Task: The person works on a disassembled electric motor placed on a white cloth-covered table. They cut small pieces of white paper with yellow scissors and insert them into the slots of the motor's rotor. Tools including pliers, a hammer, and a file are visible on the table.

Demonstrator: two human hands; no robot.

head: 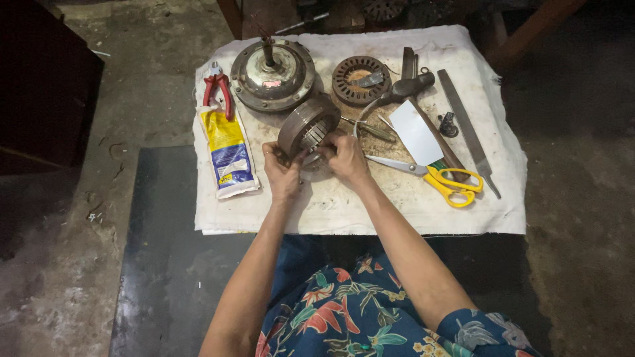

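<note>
A slotted metal stator ring [306, 125] stands tilted on a white cloth [344, 205]. My left hand [282, 172] grips its lower left edge. My right hand [345, 157] holds its lower right side, fingers at the inner slots. Whether anything small is between the fingers is hidden. Behind the ring lies a round metal motor housing [272, 74] with a shaft, and a second slotted ring [360, 79] lies flat to its right.
Red-handled pliers [217, 89] and a yellow-blue tube [228, 147] lie at the left. To the right lie a hammer [408, 86], a white card [415, 131], yellow-handled scissors [443, 178], a screwdriver [369, 128] and a metal file [468, 129]. Concrete floor surrounds the cloth.
</note>
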